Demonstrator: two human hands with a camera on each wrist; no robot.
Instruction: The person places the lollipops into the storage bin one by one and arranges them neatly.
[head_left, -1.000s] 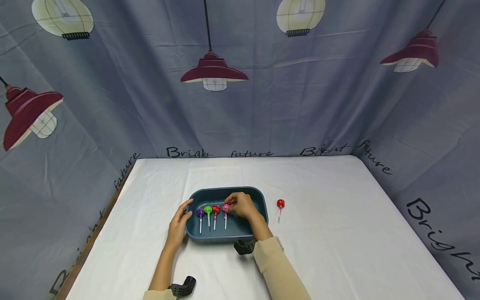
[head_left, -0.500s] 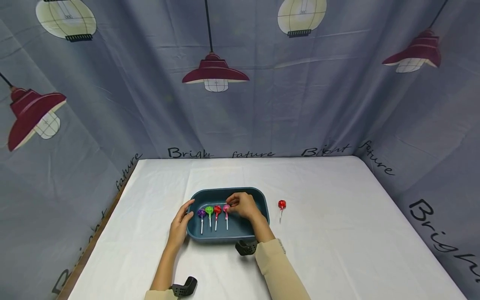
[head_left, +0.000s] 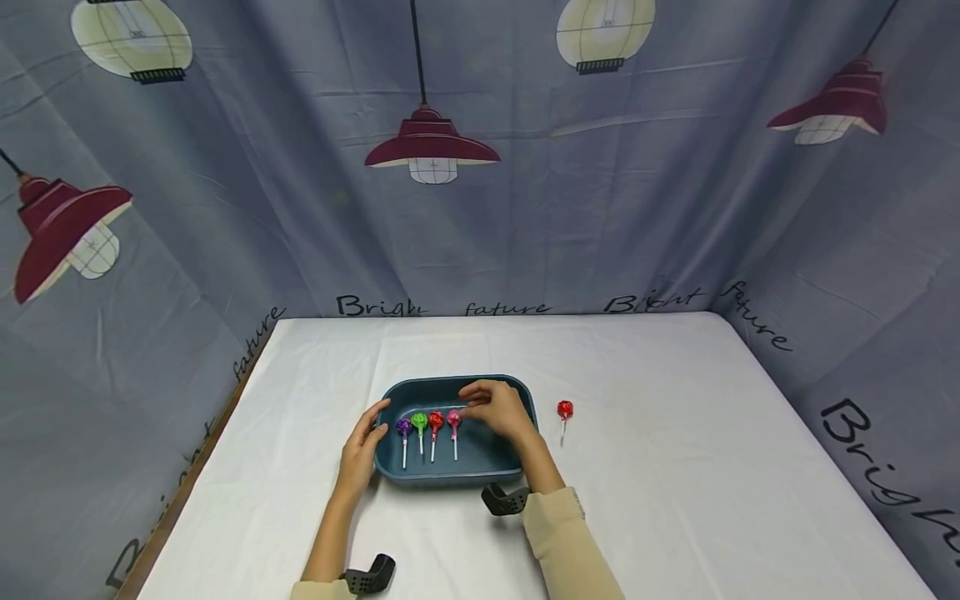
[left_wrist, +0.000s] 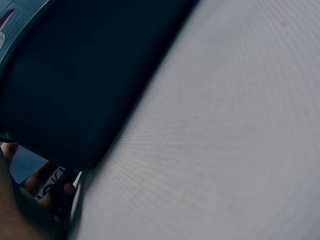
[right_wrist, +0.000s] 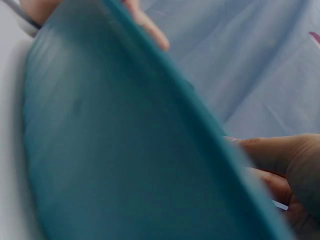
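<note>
A dark teal tray (head_left: 468, 481) stands on the white cloth in the head view. Inside it lie a purple lollipop (head_left: 404, 428), a green lollipop (head_left: 419, 422), a red lollipop (head_left: 436, 422) and a pink lollipop (head_left: 453, 419), side by side with sticks toward the person. My left hand (head_left: 360, 454) rests against the tray's left end, fingers spread at the rim. Over the tray, my right hand (head_left: 498, 411) hovers just right of the pink lollipop, its fingers extended and apparently holding nothing. In the right wrist view the tray wall (right_wrist: 115, 130) covers most of the lollipops' area.
Another red lollipop (head_left: 565, 410) lies on the cloth (head_left: 675, 467) right of the tray. Black wrist devices (head_left: 371, 575) sit on both forearms. A grey-blue curtain (head_left: 525, 233) printed with lamps hangs behind and along both sides of the table.
My right hand has let go of the pink lollipop and shifted slightly right and away from it. My left hand stays at the tray's left end.
</note>
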